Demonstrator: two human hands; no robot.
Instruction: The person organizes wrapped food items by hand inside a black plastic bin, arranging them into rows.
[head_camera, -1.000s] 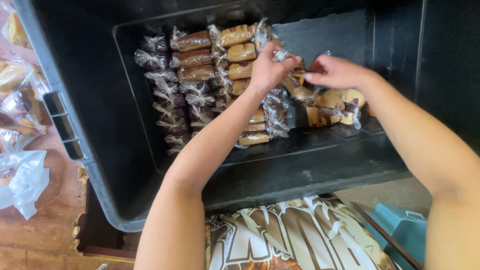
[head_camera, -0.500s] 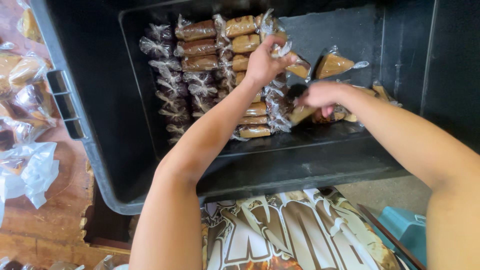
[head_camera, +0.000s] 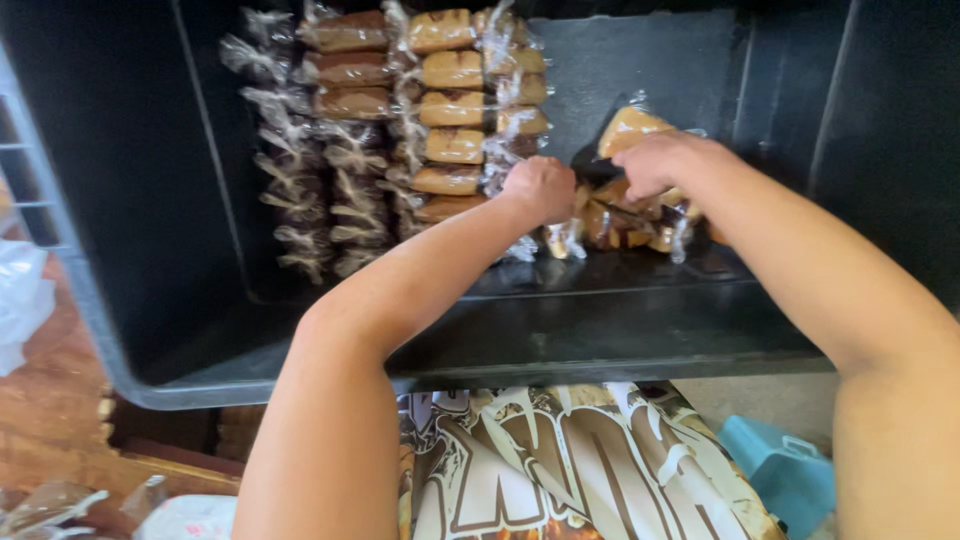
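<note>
Wrapped pastry tilted up against the dark floor of the black bin, right of the packed rows, golden-brown, wedge-like, sealed in clear crinkled film with a twisted tail. Gripped at its lower end by the right hand, fingers curled over the wrapper, the top corner poking free above the knuckles. Just below and touching, a loose heap of similar wrapped pieces, lying every which way, not yet lined up. Left hand clenched into a fist at the right edge of the stacked rows, pressed against them; whether any packet sits inside that fist cannot be told. Best done, by the look of it, with the left hand bracing the last column so nothing slumps, and the held piece turned flat and slid in snug beside its neighbours, film tail pointing the same way as the rest, light pressure only, soft bread under thin plastic likely to dent or tear. Rows themselves neat: two columns of pale oblong buns, and further left a column of darker pieces with bunched film ends. Beyond the bin, a patterned brown and cream cloth below, a teal plastic object at lower right, clear wrappers at far left over a reddish floor.
</note>
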